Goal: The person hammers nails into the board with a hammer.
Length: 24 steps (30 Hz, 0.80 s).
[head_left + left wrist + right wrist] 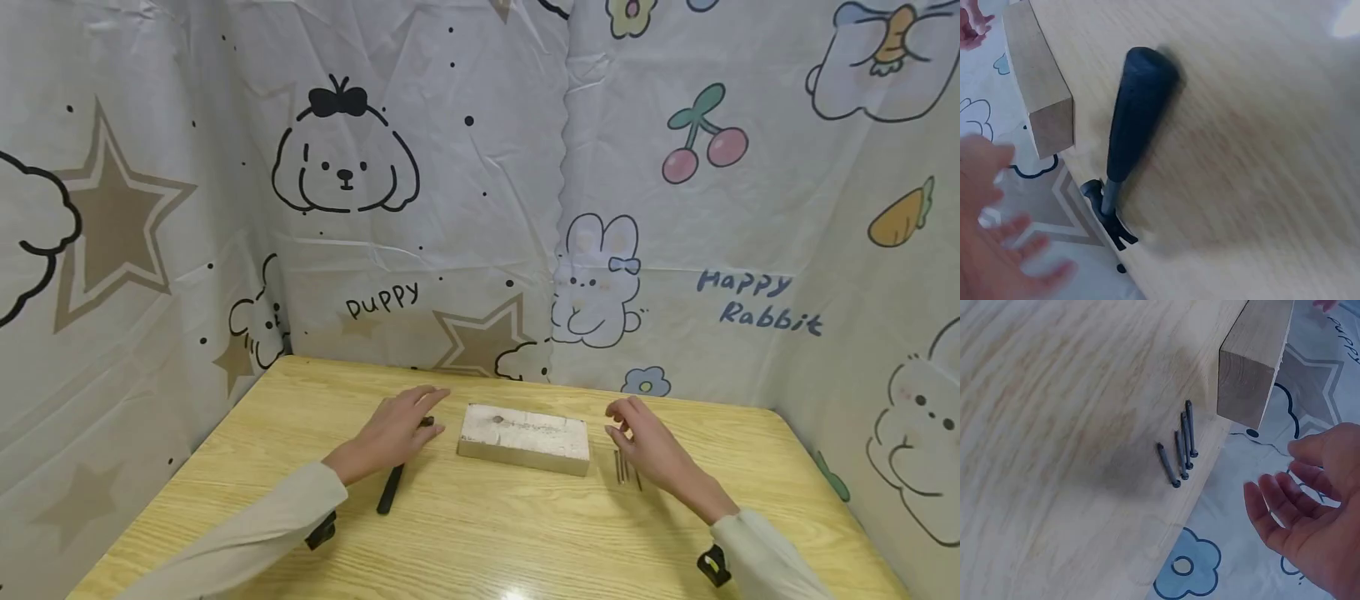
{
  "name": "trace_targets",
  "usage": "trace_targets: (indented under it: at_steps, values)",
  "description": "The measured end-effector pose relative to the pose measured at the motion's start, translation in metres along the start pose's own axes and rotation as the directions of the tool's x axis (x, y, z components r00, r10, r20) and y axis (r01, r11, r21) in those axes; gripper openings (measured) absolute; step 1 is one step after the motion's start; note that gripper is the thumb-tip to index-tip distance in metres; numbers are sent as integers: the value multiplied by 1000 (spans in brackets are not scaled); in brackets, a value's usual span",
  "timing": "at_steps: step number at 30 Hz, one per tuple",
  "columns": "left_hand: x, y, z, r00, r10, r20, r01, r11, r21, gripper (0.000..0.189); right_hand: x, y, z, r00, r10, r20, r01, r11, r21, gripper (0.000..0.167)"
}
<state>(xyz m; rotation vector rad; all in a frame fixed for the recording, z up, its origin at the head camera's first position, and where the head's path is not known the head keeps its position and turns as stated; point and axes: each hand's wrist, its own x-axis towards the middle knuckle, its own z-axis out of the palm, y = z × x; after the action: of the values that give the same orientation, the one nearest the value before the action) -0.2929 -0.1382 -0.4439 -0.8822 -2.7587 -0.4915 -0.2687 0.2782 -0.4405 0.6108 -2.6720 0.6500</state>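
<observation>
A claw hammer (1138, 106) with a black handle lies on the table; its handle (390, 490) shows below my left hand (393, 429) in the head view. That hand hovers over the hammer with loosely spread fingers and holds nothing. Between the hands rests a pale wooden block (525, 437), lying flat. Several nails (1184, 440) lie side by side just right of the block. Above them hangs my right hand (648, 446), fingers bent loosely and nothing between them; in the head view it partly covers the nails.
The wood-grain table (480, 542) ends at a printed cloth curtain (487, 208) behind it, and more cloth hangs at both sides. Dark wrist gear (712, 565) sits at the right sleeve.
</observation>
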Motion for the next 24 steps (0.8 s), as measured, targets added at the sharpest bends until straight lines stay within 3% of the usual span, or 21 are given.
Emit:
trace_targets:
  at_steps: [3, 6, 10, 14, 17, 20, 22, 24]
  values:
    - [-5, -3, 0, 988, -149, 33, 149, 989, 16, 59, -2, 5, -2, 998, 61, 36, -61, 998, 11, 13]
    - [-10, -6, -1, 959, -273, 82, 274, 962, 0, 60, -5, 11, -2, 990, 116, 76, -117, 993, 8, 12]
    - [-17, -10, -3, 913, -378, 153, 387, 921, -37, 62, -8, 17, -2, 972, 196, 132, -197, 980, -12, 13]
    - [-27, -13, -8, 883, -432, 184, 445, 895, -35, 69, -12, 20, -6, 940, 276, 198, -280, 960, -6, 15]
    - [-35, -14, -14, 850, -460, 256, 493, 866, -84, 56, -16, 20, -10, 911, 328, 250, -340, 940, 3, 13]
    - [-42, -15, -16, 809, -460, 365, 552, 808, -205, 39, -19, 21, -12, 877, 379, 296, -403, 915, 22, 13]
    - [-44, -15, -18, 795, -450, 406, 576, 769, -276, 37, -21, 23, -12, 857, 404, 319, -440, 897, 47, 14]
    - [-43, -16, -19, 786, -438, 438, 590, 742, -318, 37, -21, 24, -10, 841, 422, 339, -467, 882, 58, 27]
